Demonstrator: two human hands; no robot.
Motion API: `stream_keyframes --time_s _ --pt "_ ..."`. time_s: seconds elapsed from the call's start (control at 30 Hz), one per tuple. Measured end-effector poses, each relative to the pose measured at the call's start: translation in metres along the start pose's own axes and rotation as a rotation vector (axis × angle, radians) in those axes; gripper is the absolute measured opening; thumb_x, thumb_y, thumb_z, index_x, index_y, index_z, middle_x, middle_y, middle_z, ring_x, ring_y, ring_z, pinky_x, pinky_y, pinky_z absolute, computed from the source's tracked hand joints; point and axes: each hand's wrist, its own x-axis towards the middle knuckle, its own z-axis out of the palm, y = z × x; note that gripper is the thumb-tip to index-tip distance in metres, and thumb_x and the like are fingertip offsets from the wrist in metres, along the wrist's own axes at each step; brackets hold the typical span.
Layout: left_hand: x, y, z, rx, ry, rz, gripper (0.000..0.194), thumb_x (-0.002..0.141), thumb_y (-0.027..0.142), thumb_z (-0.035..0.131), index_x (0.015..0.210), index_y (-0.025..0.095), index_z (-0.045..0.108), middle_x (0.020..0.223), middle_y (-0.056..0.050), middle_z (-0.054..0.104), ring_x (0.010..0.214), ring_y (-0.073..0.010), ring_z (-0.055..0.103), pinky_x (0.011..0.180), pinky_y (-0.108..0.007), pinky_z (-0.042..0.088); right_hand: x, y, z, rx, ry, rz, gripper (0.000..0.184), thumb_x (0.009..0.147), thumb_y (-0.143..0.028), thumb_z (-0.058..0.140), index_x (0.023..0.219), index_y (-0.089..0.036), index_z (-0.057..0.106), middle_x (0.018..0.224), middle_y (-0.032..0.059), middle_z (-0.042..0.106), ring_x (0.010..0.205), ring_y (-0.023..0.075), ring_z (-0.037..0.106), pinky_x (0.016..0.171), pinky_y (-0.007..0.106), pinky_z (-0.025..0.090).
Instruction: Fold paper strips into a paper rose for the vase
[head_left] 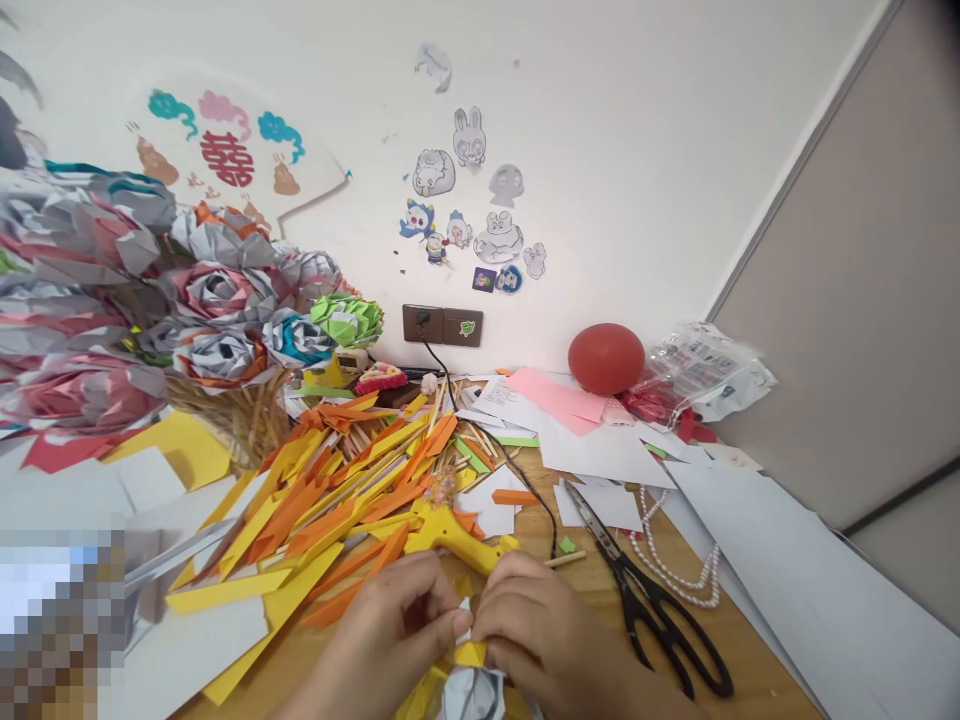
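Observation:
At the bottom middle, a partly made paper flower (474, 692) shows crumpled white folds with yellow paper around them. My left hand (409, 615) pinches a small white paper tip above it between thumb and forefinger. My right hand (529, 615) is closed against the same paper from the other side, its fingers curled and partly hiding it. A yellow folded strip (470, 655) shows between the hands. Just beyond them lies a yellow hot glue gun (450, 530). Black-handled scissors (652, 595) rest open to the right.
Orange and yellow folded paper strips (300, 500) pile up at the left, before a bunch of paper flowers (225, 290). A black cable (517, 465) crosses the table from the wall socket (442, 326). A bead string (686, 590), white sheets (810, 580) and a red balloon (606, 358) lie right.

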Motion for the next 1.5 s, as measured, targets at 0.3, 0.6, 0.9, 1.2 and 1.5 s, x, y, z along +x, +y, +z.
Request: stream_keyframes --time_s 0.3,0.6,0.9,1.2,1.5 --pt "0.001 0.005 -0.002 0.057 0.007 -0.005 0.016 0.069 0.024 0.057 0.054 0.019 0.055 0.055 0.003 0.051 0.054 -0.0131 0.047 0.050 -0.022 0.036 0.006 -0.009 -0.015 0.039 -0.125 -0.116 0.024 0.094 -0.015 0.035 0.090 -0.018 0.059 0.079 0.0072 0.070 0.077 0.0162 0.055 0.074 0.028 0.047" --pt "0.004 -0.001 -0.001 0.030 -0.033 -0.044 0.017 0.072 0.028 0.052 0.057 0.019 0.052 0.058 0.002 0.053 0.056 -0.0141 0.049 0.053 -0.024 0.037 0.001 -0.010 -0.010 0.159 -0.104 0.101 0.053 0.091 -0.058 0.032 0.099 -0.017 0.065 0.088 0.0074 0.068 0.082 0.0180 0.056 0.077 0.031 0.042" --pt "0.003 0.002 -0.003 0.082 0.004 -0.054 0.020 0.072 0.031 0.052 0.056 0.020 0.053 0.057 0.002 0.053 0.056 -0.0144 0.048 0.053 -0.024 0.037 0.000 -0.010 -0.010 0.074 -0.129 0.093 0.057 0.090 -0.061 0.031 0.095 -0.016 0.067 0.083 0.0071 0.065 0.079 0.0176 0.054 0.074 0.030 0.040" --pt "0.005 -0.003 -0.003 0.069 0.020 -0.026 0.019 0.072 0.031 0.052 0.057 0.020 0.051 0.057 0.002 0.052 0.055 -0.0149 0.048 0.052 -0.025 0.037 0.000 -0.008 -0.007 0.066 -0.118 0.047 0.058 0.090 -0.060 0.030 0.094 -0.015 0.067 0.082 0.0077 0.066 0.079 0.0180 0.054 0.074 0.031 0.040" --pt "0.005 -0.011 -0.010 0.032 0.137 0.082 0.022 0.079 0.033 0.052 0.061 0.021 0.052 0.060 0.001 0.053 0.057 -0.0150 0.050 0.053 -0.024 0.039 0.006 -0.014 -0.023 0.113 -0.070 0.078 0.046 0.091 -0.052 0.038 0.101 -0.016 0.066 0.096 0.0083 0.067 0.093 0.0195 0.056 0.086 0.033 0.040"
